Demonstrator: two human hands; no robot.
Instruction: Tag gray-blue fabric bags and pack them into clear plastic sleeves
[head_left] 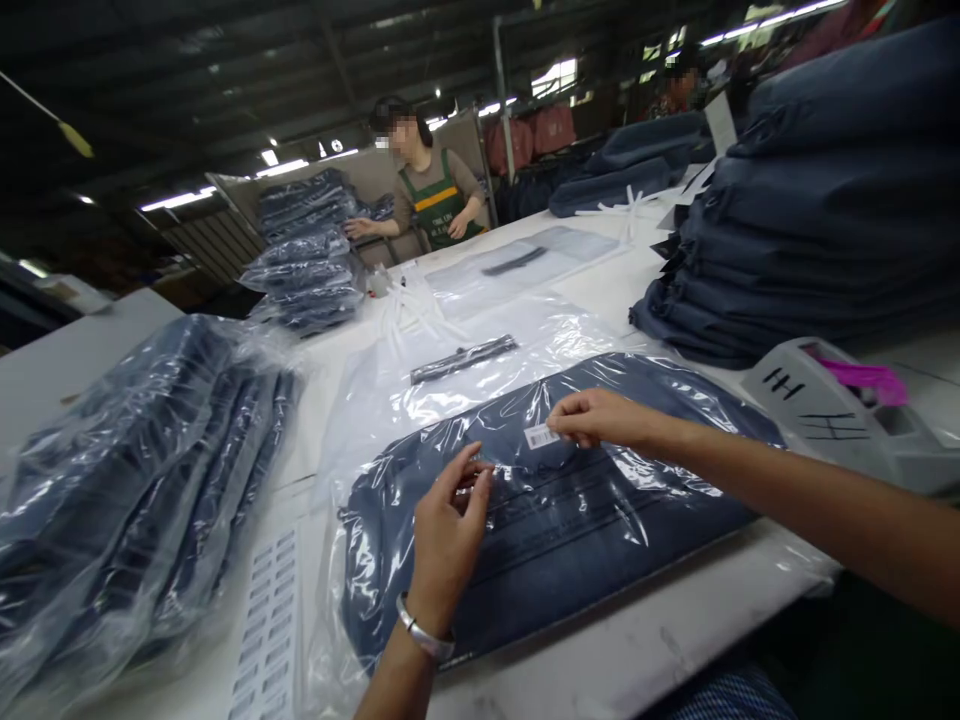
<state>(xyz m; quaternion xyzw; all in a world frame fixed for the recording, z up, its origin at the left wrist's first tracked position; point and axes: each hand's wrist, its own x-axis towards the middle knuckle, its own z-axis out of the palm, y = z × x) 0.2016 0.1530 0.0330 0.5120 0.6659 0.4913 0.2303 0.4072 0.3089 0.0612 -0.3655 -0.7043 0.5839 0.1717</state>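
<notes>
Far left: plastic-wrapped blue stack (135, 450) is leaning across the white surface (622, 655). Label sheet (266, 625) is lying just right of it, near edge. Behind, second wrapped stack (304, 250) is standing, co-worker (435, 195) reaching one arm toward it. Left hand (450, 520), bracelet (424, 630) on wrist, is hovering over or touching the film, can't tell which; fingers loosely curled, thumb apart, gripping nothing visible. Clear bags (352, 400) are lying beyond. Blue item (540, 570) is lying flat in clear plastic, centre front, under both hands. Right hand (592, 415) is pinching a small white label (540, 436) at its right end, against or just above the film. Grey dispenser (810, 400) is sitting right, pink strip (870, 380) on it; unwrapped blue stack (817, 240) is rising behind.
</notes>
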